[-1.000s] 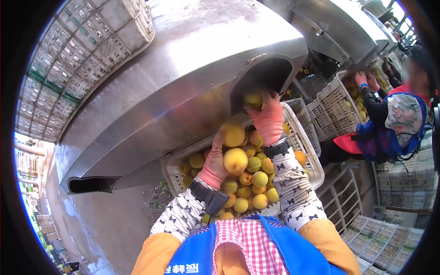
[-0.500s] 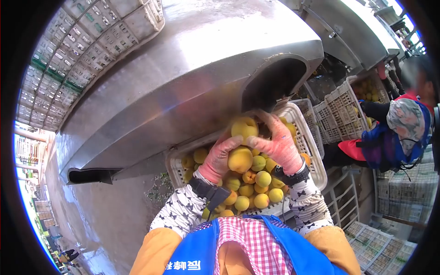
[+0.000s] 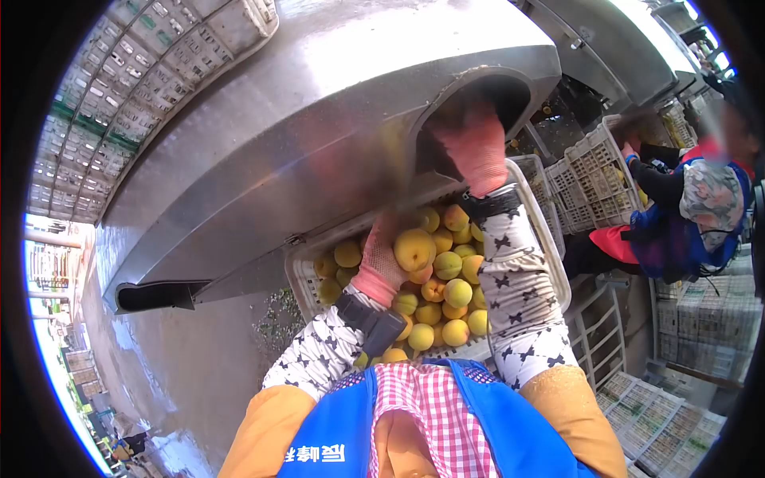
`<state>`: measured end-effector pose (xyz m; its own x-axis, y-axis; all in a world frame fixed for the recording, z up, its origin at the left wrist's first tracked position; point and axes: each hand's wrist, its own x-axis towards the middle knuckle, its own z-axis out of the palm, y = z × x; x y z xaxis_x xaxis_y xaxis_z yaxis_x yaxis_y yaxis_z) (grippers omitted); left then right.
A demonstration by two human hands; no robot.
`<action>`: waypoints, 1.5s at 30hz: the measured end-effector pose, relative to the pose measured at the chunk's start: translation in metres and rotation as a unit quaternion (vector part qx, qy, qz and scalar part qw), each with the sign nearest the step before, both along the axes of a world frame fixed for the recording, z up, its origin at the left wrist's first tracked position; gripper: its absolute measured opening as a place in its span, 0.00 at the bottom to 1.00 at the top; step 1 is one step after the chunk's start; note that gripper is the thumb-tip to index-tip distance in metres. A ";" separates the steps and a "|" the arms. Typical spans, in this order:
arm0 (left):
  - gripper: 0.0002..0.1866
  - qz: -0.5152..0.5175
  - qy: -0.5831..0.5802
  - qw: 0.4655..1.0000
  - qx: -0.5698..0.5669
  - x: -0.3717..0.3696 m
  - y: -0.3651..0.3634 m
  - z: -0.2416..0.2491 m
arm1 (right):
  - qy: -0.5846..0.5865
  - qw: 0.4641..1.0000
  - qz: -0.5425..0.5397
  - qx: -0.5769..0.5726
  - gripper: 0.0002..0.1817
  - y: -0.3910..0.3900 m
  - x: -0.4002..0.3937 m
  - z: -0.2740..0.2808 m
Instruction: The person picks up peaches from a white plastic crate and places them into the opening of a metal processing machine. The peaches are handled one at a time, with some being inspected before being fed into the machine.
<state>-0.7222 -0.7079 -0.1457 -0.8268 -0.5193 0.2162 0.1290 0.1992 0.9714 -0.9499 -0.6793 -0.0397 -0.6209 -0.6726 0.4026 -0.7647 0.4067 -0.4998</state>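
My left hand [image 3: 381,263], in a pinkish knit glove, is over the crate's left half. It is closed against a large yellow peach [image 3: 414,250], which sits higher than the fruit below; its fingertips are blurred. My right hand [image 3: 476,151], gloved the same way, reaches into the dark opening [image 3: 516,95] at the end of the metal chute [image 3: 335,127]. Its fingers are lost in shadow and blur. Under both hands, a white plastic crate [image 3: 562,279] holds many yellow-green peaches [image 3: 457,292], some with a red blush.
Another person [image 3: 701,199] in a blue vest works at the right beside white crates [image 3: 594,179] with fruit. A large crate [image 3: 167,95] stands at the upper left. A metal rack [image 3: 602,327] is right of my crate, with stacked crates [image 3: 661,422] beyond.
My right hand has left the peaches between both hands and moved up into the chute opening. My left hand stays over the crate with one peach. The other person's arm now reaches toward a crate.
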 end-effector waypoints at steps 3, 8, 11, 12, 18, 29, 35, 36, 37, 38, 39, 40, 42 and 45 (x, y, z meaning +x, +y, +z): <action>0.30 -0.020 -0.050 0.987 0.149 -0.005 -0.007 -0.022 | -0.083 0.985 0.104 -0.110 0.37 0.043 0.031 0.056; 0.30 -0.024 -0.045 0.994 0.096 -0.020 -0.011 0.042 | -0.128 0.939 0.314 0.051 0.45 0.094 0.076 0.029; 0.26 -0.046 -0.012 0.946 0.320 -0.026 -0.006 0.047 | -0.174 0.954 0.228 0.084 0.46 0.102 0.084 0.029; 0.24 -0.082 0.000 0.867 0.491 -0.019 -0.003 0.072 | -0.195 0.967 0.142 0.082 0.48 0.103 0.084 0.031; 0.24 -0.139 0.040 0.841 0.521 -0.025 0.006 0.119 | -0.193 0.959 0.209 0.003 0.43 0.100 0.067 0.036; 0.29 0.102 -0.267 0.954 -0.094 0.032 0.015 -0.013 | 0.033 0.996 -0.049 -0.063 0.31 0.022 0.035 -0.023; 0.39 -0.057 -0.280 0.872 -0.398 0.018 0.015 -0.016 | -0.147 0.961 0.117 -0.201 0.20 0.005 -0.023 -0.002; 0.44 -0.125 -0.334 0.845 -0.397 0.014 0.012 -0.018 | -0.151 0.962 0.117 -0.194 0.20 0.020 -0.014 0.007; 0.44 -0.125 -0.336 0.848 -0.391 0.011 0.008 -0.021 | -0.101 0.977 0.104 -0.154 0.18 0.042 0.005 0.017; 0.45 -0.165 -0.338 0.829 -0.415 0.010 0.003 -0.023 | -0.050 0.988 0.092 -0.113 0.16 0.063 0.022 0.021; 0.47 -0.203 -0.338 0.807 -0.439 0.009 0.000 -0.026 | -0.087 0.984 0.158 -0.001 0.16 0.082 0.029 0.008; 0.44 -0.207 -0.330 0.784 -0.483 0.008 -0.002 -0.029 | -0.165 0.967 0.168 0.097 0.17 0.098 0.039 -0.022; 0.42 -0.210 -0.353 0.783 -0.467 0.001 -0.003 -0.028 | -0.074 0.928 0.184 0.315 0.26 0.117 0.059 -0.060; 0.40 -0.206 -0.399 0.766 -0.461 -0.005 0.007 -0.022 | -0.027 0.844 0.184 0.503 0.41 0.099 0.085 -0.094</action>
